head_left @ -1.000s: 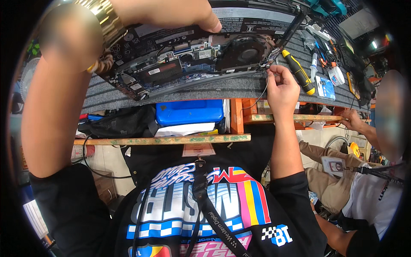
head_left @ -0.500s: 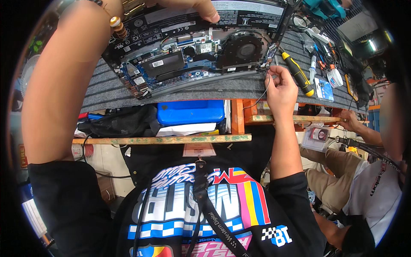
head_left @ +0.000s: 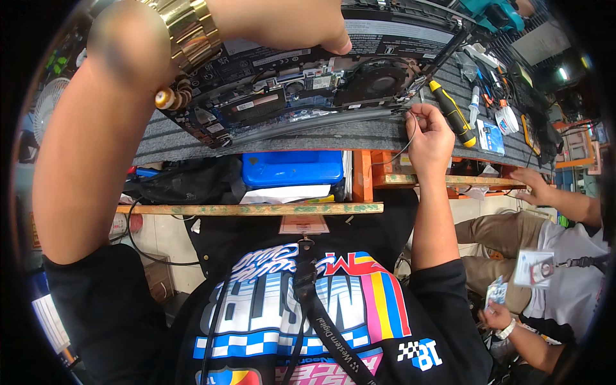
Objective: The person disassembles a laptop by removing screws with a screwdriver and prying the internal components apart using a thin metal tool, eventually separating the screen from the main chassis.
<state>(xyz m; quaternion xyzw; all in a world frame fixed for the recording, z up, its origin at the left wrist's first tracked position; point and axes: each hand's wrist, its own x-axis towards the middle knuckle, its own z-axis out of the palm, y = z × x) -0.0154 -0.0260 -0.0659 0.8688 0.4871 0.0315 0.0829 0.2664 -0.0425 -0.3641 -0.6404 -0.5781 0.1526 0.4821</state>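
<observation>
A black laptop [head_left: 256, 104] has its insides exposed, with a blue circuit board, a round fan [head_left: 383, 85] and a black label-covered panel [head_left: 398, 40] behind. My left hand [head_left: 289, 22] reaches over the panel and grips the laptop, thumb side against the panel; most of its fingers are out of sight. The laptop tilts up from the grey ribbed mat [head_left: 314, 131]. At the laptop's near right corner, my right hand [head_left: 431, 138] pinches a thin dark cable [head_left: 403, 153], which hangs down over the table edge. Its fingertips cover the cable's end.
Right of my right hand lies a yellow-and-black screwdriver [head_left: 452, 114]. Farther right are a blue packet [head_left: 491, 136], a white tub [head_left: 507, 120] and a syringe [head_left: 474, 106]. Below the tabletop, an open drawer holds a blue case [head_left: 292, 168]. A co-worker's hand [head_left: 532, 186] rests by the right drawer.
My left hand has shifted right and nearer over the panel, and the laptop has tilted more steeply. My right hand, still pinching the cable, has moved slightly right.
</observation>
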